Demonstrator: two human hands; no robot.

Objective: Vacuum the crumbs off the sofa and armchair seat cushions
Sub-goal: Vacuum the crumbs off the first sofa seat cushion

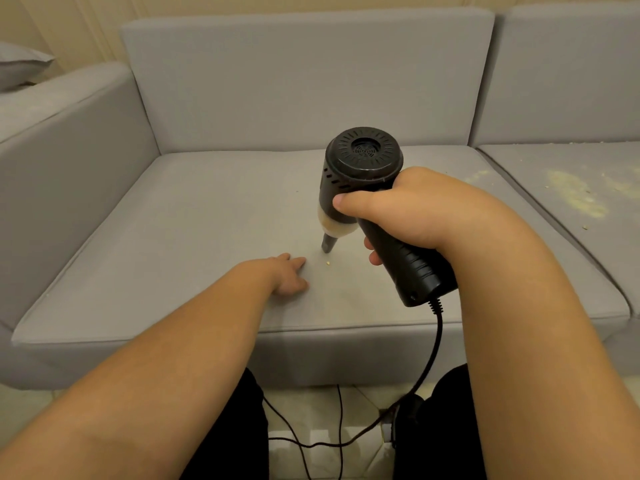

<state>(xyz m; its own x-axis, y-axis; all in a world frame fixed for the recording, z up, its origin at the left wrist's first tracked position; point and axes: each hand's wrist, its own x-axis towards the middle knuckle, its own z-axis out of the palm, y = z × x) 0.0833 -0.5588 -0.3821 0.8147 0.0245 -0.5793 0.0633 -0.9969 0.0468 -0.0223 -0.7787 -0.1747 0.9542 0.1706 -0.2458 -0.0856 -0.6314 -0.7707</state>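
Observation:
My right hand [412, 213] grips the handle of a black handheld vacuum [360, 174]. Its nozzle [328, 243] points down and touches the grey sofa seat cushion [194, 230]. A clear chamber above the nozzle holds pale crumbs. One small crumb [327, 262] lies just in front of the nozzle tip. My left hand [289, 277] rests flat on the cushion, fingers straight, a little left of the nozzle. The seat cushion to the right [568, 195] carries a wide patch of yellowish crumbs [575, 197].
The vacuum's black cord [437, 341] hangs from the handle down to the tiled floor between my knees. The sofa's left armrest [69, 140] rises at the left. Back cushions [304, 81] stand behind. A grey pillow [20, 64] sits at far left.

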